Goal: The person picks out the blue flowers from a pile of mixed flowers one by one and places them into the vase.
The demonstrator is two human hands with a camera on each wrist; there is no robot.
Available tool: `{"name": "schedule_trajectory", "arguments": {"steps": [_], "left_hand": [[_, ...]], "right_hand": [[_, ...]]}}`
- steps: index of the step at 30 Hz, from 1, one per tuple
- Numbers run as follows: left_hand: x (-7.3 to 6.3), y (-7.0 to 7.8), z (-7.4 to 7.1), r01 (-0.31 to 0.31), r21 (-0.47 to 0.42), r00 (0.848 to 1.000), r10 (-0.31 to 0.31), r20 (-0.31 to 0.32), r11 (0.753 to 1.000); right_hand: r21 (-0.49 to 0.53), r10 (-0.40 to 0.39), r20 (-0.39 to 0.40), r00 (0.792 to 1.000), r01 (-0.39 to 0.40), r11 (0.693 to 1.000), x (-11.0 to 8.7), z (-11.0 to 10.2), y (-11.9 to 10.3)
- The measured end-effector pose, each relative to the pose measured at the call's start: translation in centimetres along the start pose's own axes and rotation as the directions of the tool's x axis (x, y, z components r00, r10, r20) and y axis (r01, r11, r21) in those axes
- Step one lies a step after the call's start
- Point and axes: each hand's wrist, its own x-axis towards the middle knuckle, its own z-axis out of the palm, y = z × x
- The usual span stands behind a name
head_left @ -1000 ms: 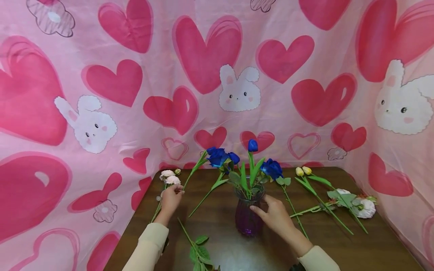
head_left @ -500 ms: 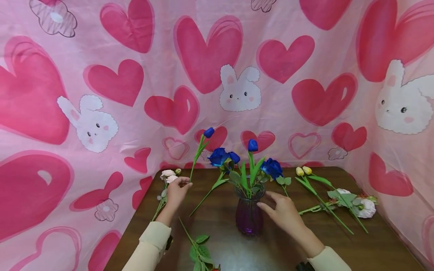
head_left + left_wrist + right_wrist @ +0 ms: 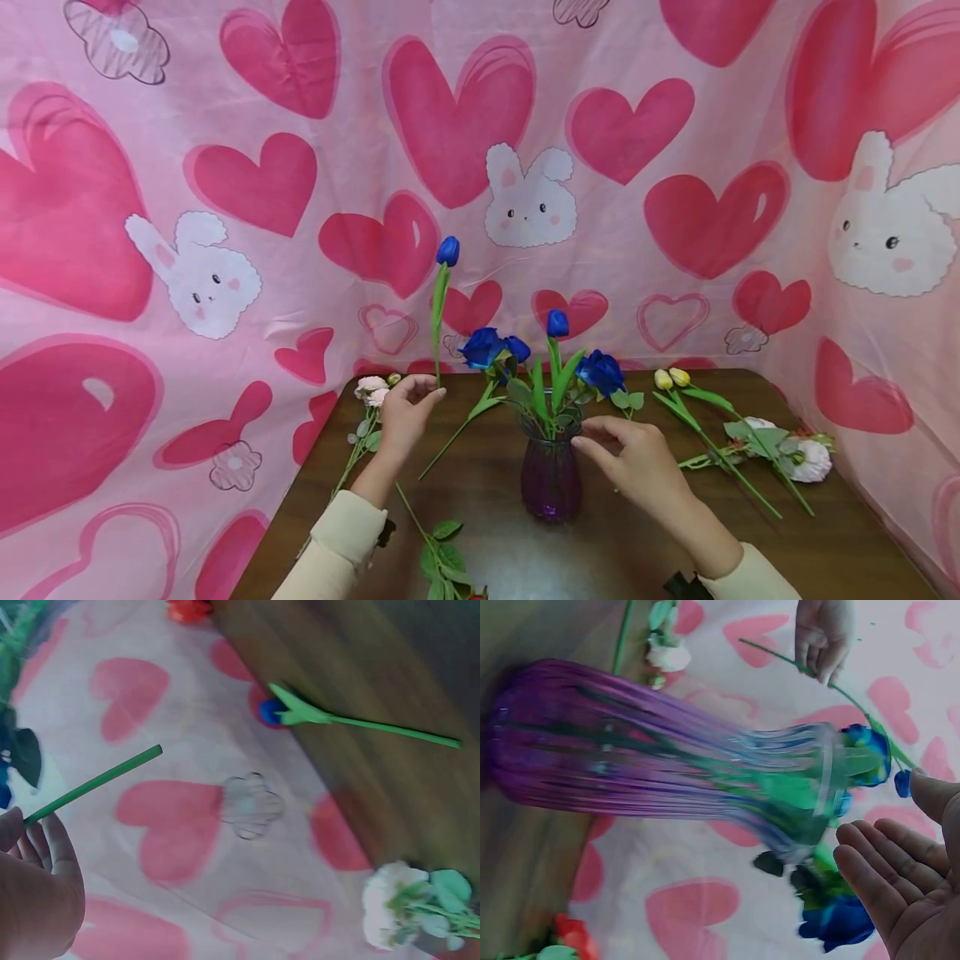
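Note:
My left hand [image 3: 408,417] pinches the stem of a blue tulip [image 3: 447,251] and holds it upright above the table, left of the vase. In the left wrist view the green stem [image 3: 97,784] sticks out past the fingers of that hand [image 3: 45,881]. A purple glass vase [image 3: 551,487] stands in the middle, holding another blue tulip [image 3: 557,323] and blue roses [image 3: 600,372] with green leaves. Beside its mouth is my right hand [image 3: 633,458], thumb and fingers apart. The right wrist view shows this hand [image 3: 907,892] with extended fingers and a bare palm near the vase's rim.
Pale pink flowers [image 3: 371,387] lie at the table's left edge. A green stem [image 3: 450,446] lies left of the vase, and a leafy stem [image 3: 442,550] in front. To the right are yellow tulips [image 3: 671,379] and white flowers [image 3: 812,461]. A heart-patterned cloth [image 3: 525,275] hangs behind.
My left hand has lifted the blue tulip and turned it from slanted to upright, moving slightly right. My right hand has let go of the vase and drawn back a little to the right.

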Motion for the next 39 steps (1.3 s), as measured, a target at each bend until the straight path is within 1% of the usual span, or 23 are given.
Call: {"name": "schedule_trajectory", "arguments": {"steps": [1,2,4,7,10,14,19,23,25,27,29,33,36,39], "left_hand": [[-0.3,0.9,0.1,-0.013,-0.016,1.0,0.013,0.009,1.0],[-0.4,1.3,0.3,-0.032,-0.033,0.999,0.033,0.015,0.999],[-1.0,3.1,0.5,-0.065,-0.051,0.997,0.067,0.036,0.997],[-1.6,4.3,0.9,-0.097,-0.073,0.993,0.101,0.058,0.993],[-2.1,5.0,1.5,-0.13,-0.093,0.987,0.137,0.078,0.987],[-2.7,5.8,2.3,-0.185,-0.133,0.974,0.2,0.11,0.974],[-3.4,6.7,3.5,-0.215,-0.178,0.956,0.244,0.161,0.96],[-3.9,7.5,4.5,-0.255,-0.194,0.941,0.289,0.176,0.947],[-4.2,7.8,5.0,-0.272,-0.2,0.934,0.308,0.179,0.941],[-4.4,8.0,5.4,-0.277,-0.212,0.931,0.316,0.183,0.937],[-4.6,8.1,5.9,-0.269,-0.223,0.931,0.312,0.187,0.937],[-5.1,8.1,6.7,-0.256,-0.23,0.932,0.303,0.199,0.939],[-5.3,7.9,7.2,-0.266,-0.226,0.928,0.312,0.204,0.937],[-5.3,6.8,8.0,-0.27,-0.229,0.926,0.317,0.203,0.935]], "right_hand": [[0.005,-0.016,-0.01,1.0,0.016,1.0,0.2,-0.2,-0.3],[0.015,-0.029,-0.017,0.999,0.029,0.999,0.3,-0.4,-0.5],[0.06,-0.038,-0.024,0.999,0.039,0.997,0.7,-0.8,-1.1],[0.15,-0.043,-0.034,0.999,0.047,0.988,1.4,-1.0,-1.9],[0.241,-0.056,-0.043,0.998,0.064,0.968,2.1,-1.1,-2.8],[0.307,-0.07,-0.047,0.996,0.081,0.948,3.2,-1.0,-4.1],[0.367,-0.048,-0.04,0.998,0.059,0.928,4.4,-0.7,-5.2],[0.429,-0.007,-0.044,0.999,0.025,0.903,5.2,-0.3,-5.8],[0.441,0.022,-0.043,0.999,-0.001,0.898,5.6,-0.1,-6.1],[0.441,0.057,-0.04,0.998,-0.034,0.897,5.9,0.0,-6.4],[0.438,0.093,-0.036,0.995,-0.068,0.896,6.2,0.1,-6.6],[0.456,0.149,-0.043,0.988,-0.113,0.883,6.7,0.2,-6.8],[0.466,0.17,-0.054,0.984,-0.126,0.876,6.8,0.3,-6.7],[0.473,0.181,-0.062,0.981,-0.131,0.871,6.8,0.2,-6.6]]}}
